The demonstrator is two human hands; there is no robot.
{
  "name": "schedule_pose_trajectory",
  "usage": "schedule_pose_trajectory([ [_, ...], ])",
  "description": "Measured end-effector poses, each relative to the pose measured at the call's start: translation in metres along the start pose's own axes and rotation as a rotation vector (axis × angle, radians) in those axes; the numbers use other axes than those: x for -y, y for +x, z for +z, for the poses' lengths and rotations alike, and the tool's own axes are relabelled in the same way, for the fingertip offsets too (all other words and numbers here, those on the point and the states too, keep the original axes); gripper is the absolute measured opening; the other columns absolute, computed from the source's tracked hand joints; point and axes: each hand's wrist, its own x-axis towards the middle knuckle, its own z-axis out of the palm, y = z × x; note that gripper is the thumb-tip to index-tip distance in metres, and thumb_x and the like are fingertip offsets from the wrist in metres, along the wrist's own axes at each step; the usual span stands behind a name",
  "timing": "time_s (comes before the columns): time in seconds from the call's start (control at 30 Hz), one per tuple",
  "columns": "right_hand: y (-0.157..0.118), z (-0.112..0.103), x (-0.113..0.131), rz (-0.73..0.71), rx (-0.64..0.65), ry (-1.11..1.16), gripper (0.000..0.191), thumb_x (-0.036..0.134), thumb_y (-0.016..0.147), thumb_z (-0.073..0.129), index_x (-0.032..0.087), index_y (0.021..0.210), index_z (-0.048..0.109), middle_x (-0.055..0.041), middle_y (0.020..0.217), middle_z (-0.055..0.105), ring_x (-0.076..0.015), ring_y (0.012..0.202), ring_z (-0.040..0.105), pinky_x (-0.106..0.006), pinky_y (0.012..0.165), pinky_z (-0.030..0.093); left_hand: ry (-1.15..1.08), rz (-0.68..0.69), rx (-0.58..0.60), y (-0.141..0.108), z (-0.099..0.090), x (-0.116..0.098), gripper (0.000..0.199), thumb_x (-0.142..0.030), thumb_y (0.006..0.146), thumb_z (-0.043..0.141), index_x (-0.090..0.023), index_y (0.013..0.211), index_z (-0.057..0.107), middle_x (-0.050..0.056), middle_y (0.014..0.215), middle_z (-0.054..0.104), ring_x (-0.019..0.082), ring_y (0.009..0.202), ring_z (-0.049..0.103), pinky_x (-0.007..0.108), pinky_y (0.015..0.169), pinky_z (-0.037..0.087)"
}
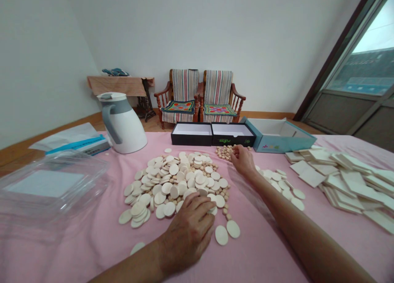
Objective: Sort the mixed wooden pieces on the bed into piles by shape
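A large heap of pale round wooden discs [174,169] lies mid-table, with small round wooden beads [227,187] mixed in along its right side. At the heap's near edge is my left hand [193,227], fingers bent and close together against the discs; its fingertips are partly hidden. My right hand [242,159] reaches to a small pile of wooden beads [224,152] in front of the black boxes. Its fingers are drawn together at the right of that pile, and whatever they hold is too small to make out. Two loose discs [221,235] lie right of my left hand.
Behind the beads stand two open black boxes [191,140] and an open blue box [272,145]. A smaller group of discs [285,188] and stacked square wooden pieces [344,176] lie right. Left are a white jug [131,131] and a clear plastic container [92,180].
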Motion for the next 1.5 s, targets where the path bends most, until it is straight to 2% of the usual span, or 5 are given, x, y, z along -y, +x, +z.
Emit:
schedule_pose_trajectory([
  [0.27,-0.021,0.019,0.016,-0.207,0.410,0.143,0.017,0.009,0.068,0.058,0.017,0.082,0.063,-0.0016,0.074,0.065,-0.0118,0.064,0.057,-0.021,0.060,0.039,0.009,0.004,0.007,0.000,-0.001,0.000,0.014,-0.015,0.088,0.052,-0.017,0.099,0.061,0.007,0.115,0.063,0.022,0.115,0.052,0.046,0.107,0.036],
  [0.7,-0.001,0.003,-0.005,0.031,-0.013,0.093,0.017,0.016,0.077,0.051,0.015,0.091,0.062,-0.0055,0.079,0.067,-0.0162,0.069,0.058,-0.025,0.063,0.039,0.001,0.009,0.005,0.000,0.000,0.001,0.012,-0.015,0.088,0.052,-0.017,0.096,0.061,0.007,0.116,0.062,0.023,0.116,0.050,0.046,0.107,0.035],
  [0.9,-0.015,0.019,0.007,-0.443,0.276,0.226,0.030,0.002,0.075,0.045,0.018,0.090,0.064,-0.0050,0.092,0.067,-0.0160,0.088,0.058,-0.027,0.079,0.042,0.003,0.012,0.003,0.000,-0.001,0.001,0.015,-0.015,0.088,0.052,-0.017,0.100,0.061,0.007,0.115,0.063,0.023,0.115,0.051,0.046,0.107,0.036],
  [1.13,-0.022,0.020,0.013,-0.410,0.367,0.114,0.019,0.003,0.071,0.051,0.016,0.079,0.063,-0.0046,0.081,0.064,-0.0142,0.075,0.055,-0.023,0.069,0.039,0.009,0.008,0.003,-0.001,0.000,0.001,0.015,-0.014,0.087,0.053,-0.017,0.099,0.061,0.007,0.117,0.062,0.022,0.114,0.052,0.046,0.108,0.035],
  [1.5,-0.002,0.003,-0.010,-0.158,-0.114,-0.073,0.014,0.016,0.078,0.053,0.016,0.088,0.062,-0.0123,0.095,0.063,-0.0233,0.090,0.055,-0.032,0.078,0.041,0.006,0.015,-0.005,-0.001,0.000,0.001,0.013,-0.014,0.088,0.052,-0.017,0.098,0.061,0.008,0.115,0.063,0.023,0.114,0.052,0.046,0.107,0.036],
])
